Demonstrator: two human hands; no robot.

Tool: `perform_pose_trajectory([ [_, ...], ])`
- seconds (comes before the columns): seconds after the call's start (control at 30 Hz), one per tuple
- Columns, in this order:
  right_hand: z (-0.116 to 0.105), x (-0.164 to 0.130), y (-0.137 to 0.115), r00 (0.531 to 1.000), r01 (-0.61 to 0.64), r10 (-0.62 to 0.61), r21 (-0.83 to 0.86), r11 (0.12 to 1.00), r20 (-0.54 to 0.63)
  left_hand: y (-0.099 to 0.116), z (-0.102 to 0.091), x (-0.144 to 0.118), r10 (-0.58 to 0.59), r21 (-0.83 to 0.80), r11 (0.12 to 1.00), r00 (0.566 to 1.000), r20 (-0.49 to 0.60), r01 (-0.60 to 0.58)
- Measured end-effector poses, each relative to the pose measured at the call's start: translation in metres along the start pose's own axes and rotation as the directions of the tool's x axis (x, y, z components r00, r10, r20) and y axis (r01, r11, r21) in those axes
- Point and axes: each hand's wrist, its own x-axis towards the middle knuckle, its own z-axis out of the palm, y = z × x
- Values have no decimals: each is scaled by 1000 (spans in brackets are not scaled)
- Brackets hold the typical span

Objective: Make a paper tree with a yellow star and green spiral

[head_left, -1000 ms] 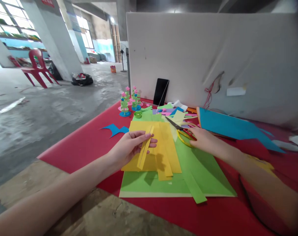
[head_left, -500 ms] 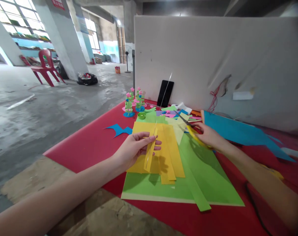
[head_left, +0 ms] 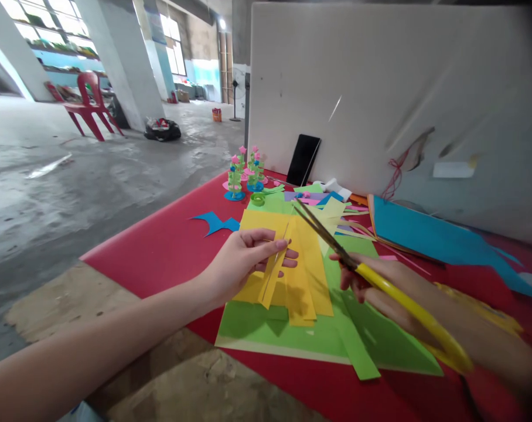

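Yellow paper strip (head_left: 272, 275) pinched near top by left hand (head_left: 239, 264); free tail below grip judged light, floppy. Scissors (head_left: 371, 281) clasped in right hand (head_left: 380, 293), blades slightly parted beyond grip.

Right hand (head_left: 393, 293) motion-blurred, grip on scissors (head_left: 380, 281) unclear; yellow handles smeared; forearm cut by right edge.

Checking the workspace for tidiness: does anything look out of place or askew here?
A loose green strip pokes past the green sheet's front edge, and paper scraps litter the red table. The left hand holds a yellow strip; the right hand holds scissors.
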Motion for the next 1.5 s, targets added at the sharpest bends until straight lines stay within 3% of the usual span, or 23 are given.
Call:
perform_pose_trajectory([
  [0.23,10,0,2,999,39,-38,-101,994,10,1,5,-3,-154,58,987,985,74,149],
  [0.5,5,-3,-15,984,164,-134,-324,932,114,-3,2,-2,-104,159,983,989,104,87],
  [0.7,11,-5,-15,966,259,-237,-336,906,104,0,2,-3,-171,211,968,975,145,139],
  [1.3,13,-9,-17,973,227,-229,-395,890,43,3,0,-2,-188,216,966,963,195,144],
  [1.5,12,-9,-17,967,250,-250,-383,890,49,5,2,-2,-207,234,958,965,163,166],
])
